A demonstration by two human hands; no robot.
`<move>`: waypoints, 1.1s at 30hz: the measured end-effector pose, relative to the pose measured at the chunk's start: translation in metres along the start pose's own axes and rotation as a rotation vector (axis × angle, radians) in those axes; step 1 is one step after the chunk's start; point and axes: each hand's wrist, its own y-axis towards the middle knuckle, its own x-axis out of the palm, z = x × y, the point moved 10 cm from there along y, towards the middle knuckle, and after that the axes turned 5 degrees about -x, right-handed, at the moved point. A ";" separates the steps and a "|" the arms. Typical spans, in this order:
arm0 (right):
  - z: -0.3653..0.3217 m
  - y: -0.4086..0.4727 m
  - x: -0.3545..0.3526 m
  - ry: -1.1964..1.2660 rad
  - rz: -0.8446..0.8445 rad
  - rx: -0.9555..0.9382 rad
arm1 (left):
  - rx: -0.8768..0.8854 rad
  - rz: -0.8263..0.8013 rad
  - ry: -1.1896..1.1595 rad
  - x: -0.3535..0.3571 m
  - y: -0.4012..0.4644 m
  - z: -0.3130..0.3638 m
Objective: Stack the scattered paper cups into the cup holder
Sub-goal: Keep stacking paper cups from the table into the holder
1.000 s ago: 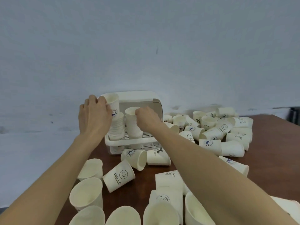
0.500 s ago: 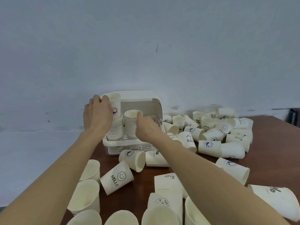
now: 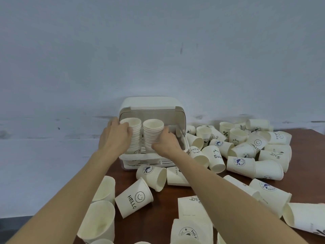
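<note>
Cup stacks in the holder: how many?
2. The left stack stands inside the holder with the left hand on it; the right stack stands beside it, touched by the right hand. More could be hidden behind.

A single head-worn camera looks forward and slightly down over a brown table (image 3: 158,217), close above both forearms, facing a pale wall (image 3: 158,50).
</note>
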 end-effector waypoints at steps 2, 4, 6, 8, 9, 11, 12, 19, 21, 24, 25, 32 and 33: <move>0.004 0.002 0.004 0.067 -0.020 0.040 | -0.079 -0.074 -0.146 0.015 -0.006 -0.005; 0.009 0.006 0.011 0.122 -0.043 0.082 | -0.173 -0.115 -0.325 0.030 -0.009 -0.012; 0.011 0.010 0.018 0.195 -0.063 0.107 | -0.250 -0.117 -0.426 0.042 -0.008 -0.016; 0.014 0.016 0.023 0.239 -0.065 0.125 | -0.303 -0.108 -0.491 0.049 -0.005 -0.018; 0.015 0.018 0.024 0.256 -0.059 0.132 | -0.318 -0.106 -0.506 0.053 -0.002 -0.019; 0.019 0.025 0.022 0.299 -0.019 0.139 | -0.352 -0.117 -0.514 0.062 0.003 -0.021; 0.023 0.030 0.021 0.323 0.011 0.139 | -0.375 -0.135 -0.524 0.068 0.004 -0.022; 0.040 0.057 0.021 0.531 0.090 0.148 | -0.430 -0.100 -0.601 0.095 0.027 -0.019; 0.042 0.063 0.019 0.544 0.121 0.144 | -0.455 -0.071 -0.659 0.099 0.035 -0.021; 0.044 0.074 0.019 0.535 0.151 0.115 | -0.468 -0.038 -0.716 0.105 0.047 -0.024; 0.044 0.078 0.021 0.529 0.153 0.104 | -0.464 -0.029 -0.715 0.106 0.051 -0.025; 0.042 0.097 0.036 0.480 0.155 0.055 | -0.423 -0.061 -0.671 0.122 0.072 -0.029; 0.044 0.099 0.038 0.482 0.158 0.054 | -0.424 -0.073 -0.669 0.127 0.075 -0.031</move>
